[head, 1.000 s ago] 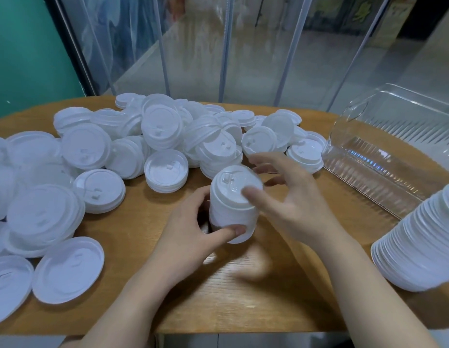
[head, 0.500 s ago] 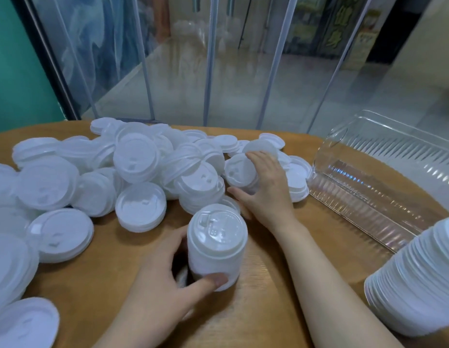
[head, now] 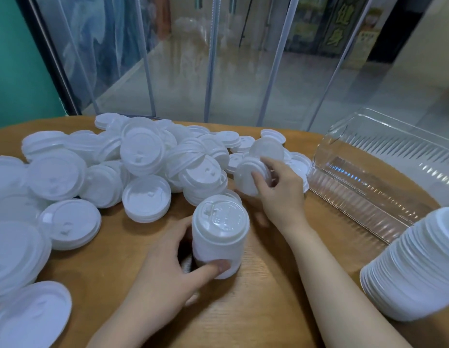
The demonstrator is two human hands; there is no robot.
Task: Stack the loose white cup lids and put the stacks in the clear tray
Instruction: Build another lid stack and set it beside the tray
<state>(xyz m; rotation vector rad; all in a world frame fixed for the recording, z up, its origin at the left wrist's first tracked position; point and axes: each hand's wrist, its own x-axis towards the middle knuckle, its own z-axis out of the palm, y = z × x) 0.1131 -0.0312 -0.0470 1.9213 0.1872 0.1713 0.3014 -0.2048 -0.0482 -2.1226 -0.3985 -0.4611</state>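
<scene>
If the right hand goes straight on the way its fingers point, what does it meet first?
The right hand already grips a few lids; straight beyond, probably the lid pile, though depth is unclear.

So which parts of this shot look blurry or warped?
Head view: the lid pile at the left edge smears soft, the table edge bows from the wide lens, the clear tray catches glare; the stack in the left hand stays sharp.

We find almost no legible text. Behind the clear curtain strips, a dark signboard (head: 336, 33) carries large yellow-green characters, too blurred through the plastic for us to read. The top lid of the stack (head: 222, 217) bears raised embossed marks beside its sip tab; we cannot make them out as letters.
</scene>
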